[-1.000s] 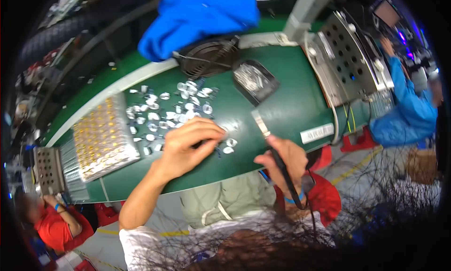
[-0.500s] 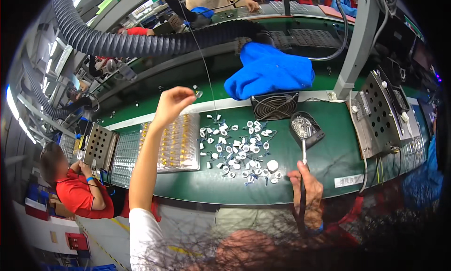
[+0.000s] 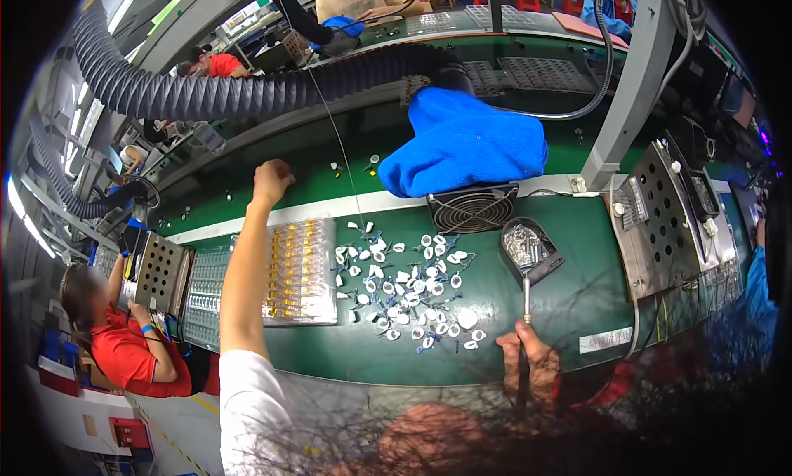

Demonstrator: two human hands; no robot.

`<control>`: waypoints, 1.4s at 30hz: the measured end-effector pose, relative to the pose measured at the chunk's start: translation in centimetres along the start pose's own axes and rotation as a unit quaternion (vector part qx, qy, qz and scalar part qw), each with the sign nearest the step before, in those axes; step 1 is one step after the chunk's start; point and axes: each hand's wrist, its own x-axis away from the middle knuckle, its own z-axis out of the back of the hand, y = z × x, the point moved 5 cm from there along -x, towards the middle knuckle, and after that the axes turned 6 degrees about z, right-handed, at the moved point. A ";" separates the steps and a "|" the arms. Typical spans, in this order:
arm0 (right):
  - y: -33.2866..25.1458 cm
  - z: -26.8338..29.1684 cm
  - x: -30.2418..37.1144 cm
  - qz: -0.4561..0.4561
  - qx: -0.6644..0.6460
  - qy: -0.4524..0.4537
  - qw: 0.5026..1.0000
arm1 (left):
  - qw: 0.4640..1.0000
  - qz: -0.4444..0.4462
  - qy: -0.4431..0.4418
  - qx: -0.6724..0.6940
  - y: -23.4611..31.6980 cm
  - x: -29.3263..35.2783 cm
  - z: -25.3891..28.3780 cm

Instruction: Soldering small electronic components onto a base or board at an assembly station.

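Observation:
My left hand (image 3: 272, 181) reaches over the green belt behind the bench. Its fingers are curled together, and whatever may be between them is too small to make out. Two small clear-and-yellow pieces (image 3: 335, 170) lie on the belt to its right. Near the bench's front edge my right hand (image 3: 530, 362) is closed around a soldering iron (image 3: 527, 299). The iron's metal shaft points away from me, its front end at a black scoop-shaped tray (image 3: 551, 270) of small shiny bits. Many small white caps with blue wires (image 3: 417, 288) lie scattered between my hands.
A clear tray with yellow parts (image 3: 299, 270) stands beside my left forearm. A fan (image 3: 472, 210) under a blue cloth (image 3: 474, 146) stands at the back. A perforated metal box (image 3: 664, 220) is on the right. A ribbed black hose (image 3: 247, 96) crosses above the belt. A person in red (image 3: 136, 356) works at left.
My left hand has moved left along the belt, away from a small clear piece near its fingertips. My right hand keeps its grip on the soldering iron. The whole view has shifted slightly.

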 end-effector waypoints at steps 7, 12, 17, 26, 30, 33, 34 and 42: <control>-0.2 -0.4 0.0 0.010 -0.027 0.007 1.000 | 0.951 -0.059 -0.051 0.298 8.6 8.7 7.1; -1.9 0.1 -0.4 0.013 0.009 -0.036 0.999 | 0.915 -0.187 0.030 0.355 19.1 21.2 9.5; -2.1 -0.7 -1.6 0.013 0.001 -0.019 1.000 | 0.890 -0.296 -0.015 0.346 28.1 28.6 6.7; -2.1 -1.9 -1.9 0.039 0.014 -0.019 0.999 | 0.873 -0.329 -0.048 0.355 30.4 30.6 3.4; -1.9 -2.7 -1.8 0.048 0.034 -0.083 0.995 | 0.867 -0.356 -0.066 0.342 30.5 31.1 2.9; -2.3 -2.9 -1.8 0.053 0.084 -0.106 0.989 | 0.850 -0.394 -0.098 0.335 30.5 31.4 3.7; -2.4 -3.3 -1.9 0.069 0.106 -0.119 0.985 | 0.844 -0.409 -0.092 0.335 30.2 31.5 4.2; -2.4 -3.1 -2.0 0.048 0.089 -0.097 0.990 | 0.973 -0.151 0.051 0.165 13.6 24.2 11.4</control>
